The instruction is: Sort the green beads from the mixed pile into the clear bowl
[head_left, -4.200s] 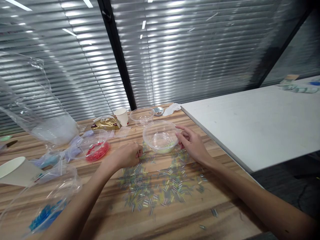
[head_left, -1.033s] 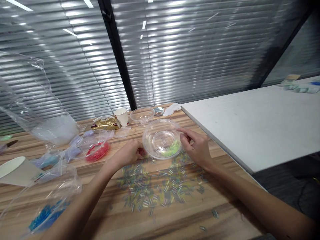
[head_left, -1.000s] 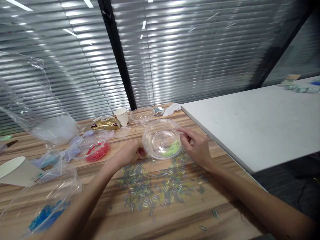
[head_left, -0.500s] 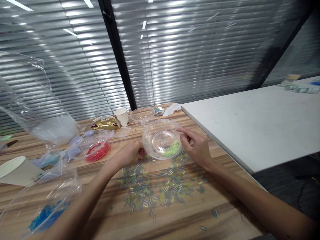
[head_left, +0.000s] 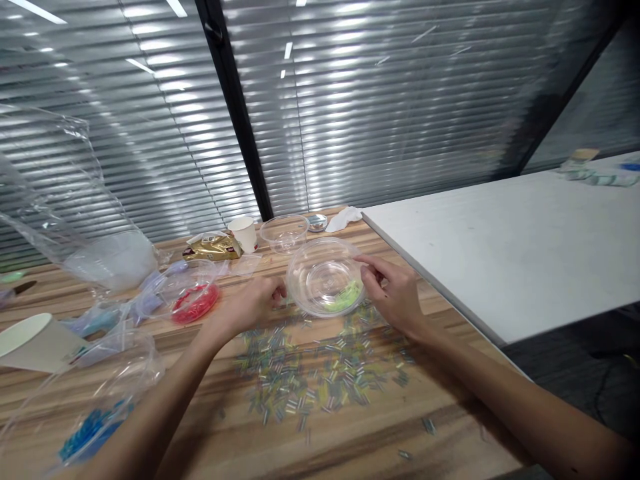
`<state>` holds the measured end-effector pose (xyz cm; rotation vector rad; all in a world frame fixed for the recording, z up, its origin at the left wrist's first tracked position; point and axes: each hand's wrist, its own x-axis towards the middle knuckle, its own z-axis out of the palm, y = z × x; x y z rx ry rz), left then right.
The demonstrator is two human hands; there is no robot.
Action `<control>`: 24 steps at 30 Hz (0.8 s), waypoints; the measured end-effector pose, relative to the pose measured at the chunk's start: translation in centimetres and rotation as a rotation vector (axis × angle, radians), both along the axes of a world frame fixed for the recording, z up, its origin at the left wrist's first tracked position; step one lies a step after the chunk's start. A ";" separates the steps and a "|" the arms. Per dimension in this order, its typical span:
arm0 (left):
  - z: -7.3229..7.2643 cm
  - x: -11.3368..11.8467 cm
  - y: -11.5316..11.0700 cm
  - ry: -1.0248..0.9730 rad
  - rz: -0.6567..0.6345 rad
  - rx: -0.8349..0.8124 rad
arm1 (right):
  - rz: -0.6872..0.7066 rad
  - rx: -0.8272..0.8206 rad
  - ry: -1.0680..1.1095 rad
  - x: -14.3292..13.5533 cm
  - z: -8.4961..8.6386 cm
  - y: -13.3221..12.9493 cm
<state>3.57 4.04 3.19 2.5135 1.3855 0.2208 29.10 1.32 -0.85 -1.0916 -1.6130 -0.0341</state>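
A clear round bowl (head_left: 316, 293) stands on the wooden table, tipped a little, with yellow-green pieces (head_left: 346, 297) in its lower right part. My right hand (head_left: 391, 291) grips the bowl's right rim between thumb and fingers. Just left of the bowl, my left hand (head_left: 259, 301) has its fingers curled together; whether anything is between them is too small to see. Many short clear and yellowish tubes (head_left: 280, 373) lie scattered on the table in front of the bowl.
At left are a bowl of red pieces (head_left: 195, 303), a container of blue pieces (head_left: 95, 430), a tilted paper cup (head_left: 40, 341) and plastic bags (head_left: 113, 260). Behind stand a gold packet (head_left: 213, 247), another cup (head_left: 243, 233) and an empty bowl (head_left: 285, 233). A white table (head_left: 510, 247) adjoins on the right.
My left hand has lifted slightly up and to the left, off the tabletop beside the bowl. The bowl has shifted very slightly; my right hand has stayed on its rim.
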 end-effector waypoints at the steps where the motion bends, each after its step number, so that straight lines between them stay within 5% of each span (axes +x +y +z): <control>1: 0.3 0.0 0.0 -0.021 0.041 0.045 | -0.004 -0.005 0.004 0.0 0.0 0.0; 6: 1.6 1.4 -0.5 -0.155 0.203 0.296 | -0.008 -0.022 0.021 0.0 -0.2 0.1; 10: 2.1 2.9 -1.5 -0.292 0.140 0.452 | 0.001 -0.019 0.024 0.0 -0.2 0.1; 20: 2.1 3.4 -1.9 -0.378 0.085 0.397 | -0.020 -0.033 0.010 0.0 -0.2 0.0; 24: 2.4 2.7 -1.5 -0.303 0.177 0.368 | -0.041 -0.023 0.013 0.1 -0.1 0.1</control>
